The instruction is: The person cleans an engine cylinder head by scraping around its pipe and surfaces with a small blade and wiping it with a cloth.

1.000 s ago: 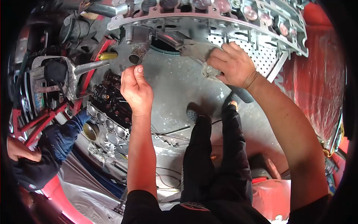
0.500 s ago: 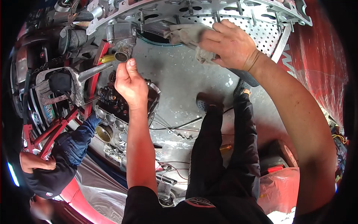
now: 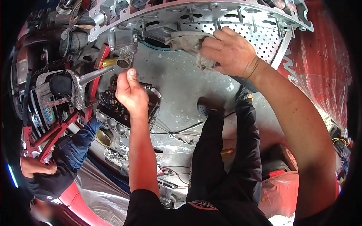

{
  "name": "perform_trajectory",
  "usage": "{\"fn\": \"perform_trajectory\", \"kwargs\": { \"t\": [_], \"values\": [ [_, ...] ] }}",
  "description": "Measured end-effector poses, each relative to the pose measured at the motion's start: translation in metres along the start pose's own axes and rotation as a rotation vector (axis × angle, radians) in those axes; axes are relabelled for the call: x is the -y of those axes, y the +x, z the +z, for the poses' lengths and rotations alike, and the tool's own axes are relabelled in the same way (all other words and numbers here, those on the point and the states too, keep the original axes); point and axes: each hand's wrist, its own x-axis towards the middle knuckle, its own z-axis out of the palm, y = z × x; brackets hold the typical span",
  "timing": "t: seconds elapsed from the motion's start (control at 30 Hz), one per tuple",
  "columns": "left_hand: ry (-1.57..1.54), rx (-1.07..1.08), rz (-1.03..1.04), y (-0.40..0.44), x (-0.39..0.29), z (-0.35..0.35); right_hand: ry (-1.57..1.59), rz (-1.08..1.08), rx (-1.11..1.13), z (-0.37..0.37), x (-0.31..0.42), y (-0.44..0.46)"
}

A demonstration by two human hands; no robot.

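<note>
A long metal cylinder head (image 3: 166, 14) with studs along its lower edge spans the top of the view. My right hand (image 3: 230, 52) is closed round a grey-beige rag (image 3: 205, 62), part of which hangs out to its left, below the studs. My left hand (image 3: 132, 90) is closed, thumb up, just below the round open end of a metal pipe fitting (image 3: 123, 62) on the head. Whatever my left fingers may pinch is too small or hidden to make out.
An engine block (image 3: 117, 126) lies on the floor at the left, near a red metal stand (image 3: 49, 132). A co-worker in a dark shirt (image 3: 49, 180) is at the lower left. A perforated metal sheet (image 3: 260, 41) and plastic-covered red panel (image 3: 320, 75) are at the right.
The view has shifted, so the cylinder head and pipe fitting appear further left than a second ago. My right hand and the rag sit slightly further left. Both hands remain closed.
</note>
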Motion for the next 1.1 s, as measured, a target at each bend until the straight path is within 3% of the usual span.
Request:
{"fn": "perform_trajectory", "kwargs": {
  "t": [0.13, 0.23, 0.37, 0.4, 0.5, 0.53, 0.63, 0.7, 0.77, 0.9, 0.97, 1.1],
  "values": [
    [0.029, 0.056, -0.176, 0.0, -0.006, 0.005, -0.017, -0.014, 0.014, -0.002, 0.002, 0.001],
    [-0.117, -0.036, -0.146, -0.011, -0.016, 0.008, -0.007, -0.005, 0.021, -0.005, -0.004, -0.002],
    [-0.049, 0.036, -0.346, -0.011, -0.008, 0.016, -0.011, -0.016, 0.011, -0.004, 0.0, 0.002],
    [-0.198, -0.01, -0.316, -0.014, -0.008, 0.024, -0.009, -0.026, -0.001, -0.003, 0.0, 0.002],
    [-0.235, -0.14, -0.201, -0.013, -0.013, 0.026, 0.004, -0.041, 0.025, -0.004, -0.003, -0.001],
    [-0.209, -0.011, -0.434, -0.015, -0.015, 0.021, -0.001, -0.039, 0.022, -0.005, -0.002, -0.001],
    [-0.256, -0.049, -0.397, -0.018, -0.018, 0.024, -0.027, -0.059, -0.061, -0.004, -0.005, 0.003],
    [-0.404, -0.123, -0.382, -0.021, -0.026, 0.026, 0.019, -0.032, 0.002, -0.005, -0.001, -0.001],
    [-0.386, -0.048, -0.529, -0.021, -0.011, 0.035, 0.022, -0.048, 0.006, -0.006, 0.002, -0.001],
    [-0.399, -0.196, -0.396, -0.016, -0.04, 0.036, -0.016, -0.06, 0.002, -0.006, -0.005, 0.002],
    [-0.436, -0.102, -0.579, -0.02, -0.017, 0.042, 0.046, -0.069, -0.012, -0.006, -0.002, 0.005],
    [-0.432, -0.187, -0.421, -0.023, -0.024, 0.038, 0.064, -0.07, -0.018, -0.004, -0.004, 0.006]
  ]
}}
